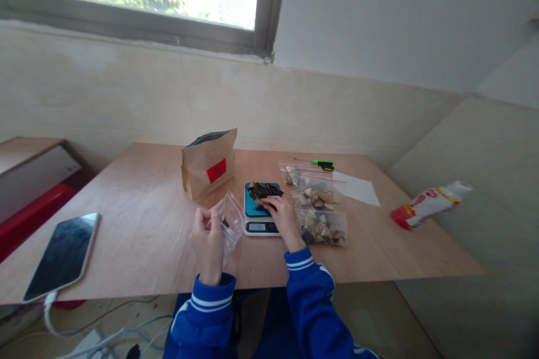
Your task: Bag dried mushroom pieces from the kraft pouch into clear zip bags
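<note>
Blue striped sleeves, two, nearest the lens, at the near edge of the plywood surface (138, 224).

Left hand (208, 238): raised just off the surface, fingers pinched narrow on the mouth of a small clear zip bag (232, 223). Bag hangs open and slack, its lower part near the scale's left side. Risk: a floppy mouth can fold shut, so pieces would drop past it onto the surface.

Right hand (283, 219): lies over the near right corner of the digital kitchen scale (261, 210), fingers closed on a dark dried piece (264, 201) at the edge of the blue platform. Pile of dark dried pieces (263, 189) sits on that platform. Risk: the palm seems to rest on the scale (contact not certain), which would falsify the reading; a sweep of the wrist could push the pile off the far edge.

Filled zip bags (320, 213), three, just right of the scale, touching one another. Risk: the right forearm may nudge them.

Kraft paper pouch (209, 165), open-topped, upright behind the left hand; could tip if knocked.

Smartphone (63, 255), far left, overhanging the near edge, cable attached; liable to fall.
</note>
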Available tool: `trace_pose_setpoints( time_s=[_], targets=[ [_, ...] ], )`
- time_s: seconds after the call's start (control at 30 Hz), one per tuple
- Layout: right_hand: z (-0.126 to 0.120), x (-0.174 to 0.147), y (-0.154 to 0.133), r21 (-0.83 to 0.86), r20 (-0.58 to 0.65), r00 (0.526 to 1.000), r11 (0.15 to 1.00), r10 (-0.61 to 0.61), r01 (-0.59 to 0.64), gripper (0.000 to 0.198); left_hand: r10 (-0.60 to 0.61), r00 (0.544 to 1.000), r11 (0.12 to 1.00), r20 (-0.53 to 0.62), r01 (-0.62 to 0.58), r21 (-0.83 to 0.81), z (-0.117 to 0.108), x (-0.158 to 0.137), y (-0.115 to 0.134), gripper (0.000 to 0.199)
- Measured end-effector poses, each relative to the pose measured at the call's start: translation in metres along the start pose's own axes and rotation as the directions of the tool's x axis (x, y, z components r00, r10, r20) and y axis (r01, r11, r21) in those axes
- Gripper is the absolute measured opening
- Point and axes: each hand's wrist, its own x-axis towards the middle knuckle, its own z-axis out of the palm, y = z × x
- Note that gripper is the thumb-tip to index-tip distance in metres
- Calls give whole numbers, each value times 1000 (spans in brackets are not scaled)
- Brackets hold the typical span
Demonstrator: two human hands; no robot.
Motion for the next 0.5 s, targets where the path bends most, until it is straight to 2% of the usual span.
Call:
trace_pose_setpoints(
  time_s=[0.13, 0.2, 0.27, 0.37, 0.43, 0.5],
  targets=[
    [-5, 3, -8, 216, -73, 991, 971, 116, -98, 18, -42, 998, 998, 39, 44, -41, 1, 0, -1, 29],
    [-5, 6, -15, 377, -62, 976, 910, 210, -172, 18, -45, 998, 998, 46, 47, -42, 2, 0, -2, 28],
    [-5, 10, -26, 567, -26, 953, 789, 303, -235, 24, -41, 998, 999, 40, 42, -15, 3, -1, -2, 29],
    [-5, 16, -46, 802, 43, 914, 531, 404, -272, 33, -37, 999, 999, 35, 37, 17, 7, -2, -1, 31],
    [-8, 16, -59, 874, 146, 893, 367, 425, -317, 36, -30, 999, 999, 42, 29, 23, 8, -4, 1, 30],
    [-11, 14, -69, 885, 284, 870, 237, 404, -400, 37, -9, 999, 999, 44, 8, 34, 10, -5, 3, 29]
  ],
)
